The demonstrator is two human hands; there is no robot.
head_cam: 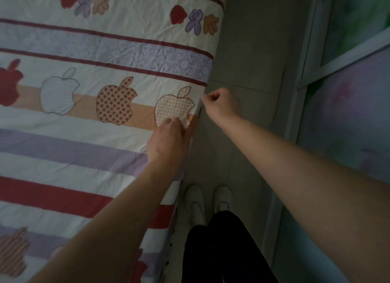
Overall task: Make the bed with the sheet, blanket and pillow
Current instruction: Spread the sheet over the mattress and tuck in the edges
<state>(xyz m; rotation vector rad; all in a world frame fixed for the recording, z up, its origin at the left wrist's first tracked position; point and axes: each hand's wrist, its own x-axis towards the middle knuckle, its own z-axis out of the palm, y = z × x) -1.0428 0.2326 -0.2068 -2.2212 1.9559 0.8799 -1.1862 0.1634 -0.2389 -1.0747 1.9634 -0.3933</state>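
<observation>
A white sheet (pixel 88 118) printed with apple shapes and red, lilac and orange stripes covers the bed on the left. It lies mostly flat with light creases, and its right edge hangs over the bed's side. My left hand (pixel 168 141) rests on the sheet near that edge, fingers bent onto the checked apple print. My right hand (pixel 219 105) is just off the bed's side, fingers closed, pinching the sheet's edge. No blanket or pillow is in view.
A narrow strip of grey tiled floor (pixel 249 57) runs along the bed's right side, where my legs and white shoes (pixel 207 202) stand. A cabinet with pale frames and frosted coloured panels (pixel 346 105) borders the strip on the right.
</observation>
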